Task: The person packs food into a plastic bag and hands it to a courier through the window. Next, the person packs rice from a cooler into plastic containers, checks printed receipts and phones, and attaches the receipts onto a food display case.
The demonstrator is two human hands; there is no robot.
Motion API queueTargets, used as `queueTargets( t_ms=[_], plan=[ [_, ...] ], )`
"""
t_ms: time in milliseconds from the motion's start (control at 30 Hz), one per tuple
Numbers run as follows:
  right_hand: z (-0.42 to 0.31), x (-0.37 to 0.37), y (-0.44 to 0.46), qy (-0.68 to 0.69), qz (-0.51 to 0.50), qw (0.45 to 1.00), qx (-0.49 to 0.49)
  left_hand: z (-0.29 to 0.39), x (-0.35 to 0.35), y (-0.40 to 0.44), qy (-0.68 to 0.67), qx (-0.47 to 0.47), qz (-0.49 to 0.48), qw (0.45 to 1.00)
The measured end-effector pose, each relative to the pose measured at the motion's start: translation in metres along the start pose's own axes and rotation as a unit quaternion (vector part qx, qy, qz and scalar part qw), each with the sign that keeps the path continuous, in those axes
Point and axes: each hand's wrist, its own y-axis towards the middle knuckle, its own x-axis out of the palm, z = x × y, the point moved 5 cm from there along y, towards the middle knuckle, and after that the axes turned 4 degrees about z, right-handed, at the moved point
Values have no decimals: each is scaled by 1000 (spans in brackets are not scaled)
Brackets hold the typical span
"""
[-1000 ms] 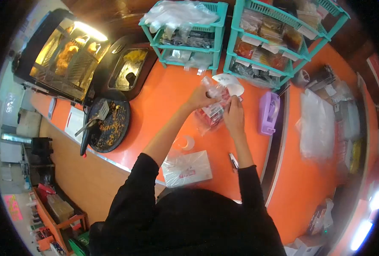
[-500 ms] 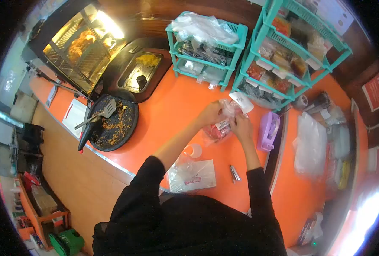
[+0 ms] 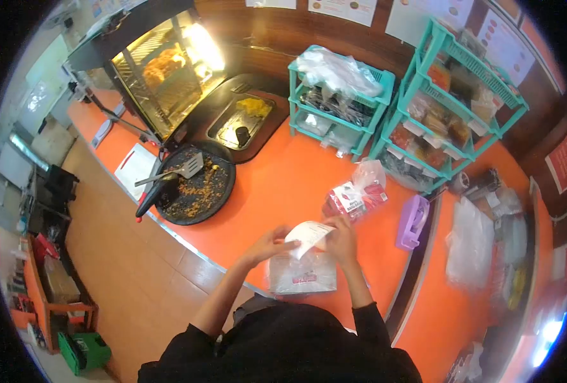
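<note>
A curled white paper slip (image 3: 310, 237), like a receipt, is held up between my two hands. My left hand (image 3: 271, 246) has its thumb and fingers on the slip's left edge. My right hand (image 3: 341, 240) pinches its right side, with the fingertips partly hidden. Just below the hands lies a plastic-wrapped white package (image 3: 304, 274) with pink print. Beyond my right hand, a clear plastic bag (image 3: 368, 176) with red and white labelled packets (image 3: 352, 198) inside rests on the orange counter (image 3: 277, 191), touched by neither hand.
On the right stands a purple tape dispenser (image 3: 412, 222). Teal racks (image 3: 385, 96) of packets line the back. To the left are a black pan (image 3: 194, 214) with crumbs and a spatula (image 3: 191, 166), a metal tray (image 3: 223, 131) and a lit food warmer (image 3: 162, 70).
Both hands have left the plastic bag and come nearer my body with the paper slip. The bag now lies on the counter. The whole view has shifted.
</note>
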Motion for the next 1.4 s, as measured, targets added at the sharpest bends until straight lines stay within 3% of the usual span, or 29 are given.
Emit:
queueTargets(
  t_ms=[67,133,167,267,700,767,900,1100,1200,1267,1400],
  plan=[
    [-33,-42,-12,-68,140,986,-61,6,11,-6,-28,48,8,998],
    [-53,-68,-32,-110,170,974,-97,16,27,-12,-77,118,-76,987],
    [-60,-78,-46,-150,201,960,-128,18,33,-17,-74,106,-115,985],
    [-61,-90,-84,-192,217,947,-137,19,39,-22,10,154,-143,978],
    [-59,-67,-171,-230,188,943,-148,9,50,-34,-16,195,-162,967],
    [-63,-64,-169,-212,130,960,-128,10,51,-34,-32,196,-165,966],
    [-84,-78,-161,-153,115,974,-123,21,53,-38,1,210,-174,962],
    [-65,-100,-141,-114,172,971,-124,19,54,-37,-12,240,-184,953],
    [-58,-121,-115,-68,242,963,-93,15,54,-34,19,211,-199,957],
    [-42,-134,-99,-25,281,959,-1,12,53,-34,57,238,-177,953],
    [-5,-140,-64,26,285,955,78,9,55,-32,57,236,-192,951]
  ],
)
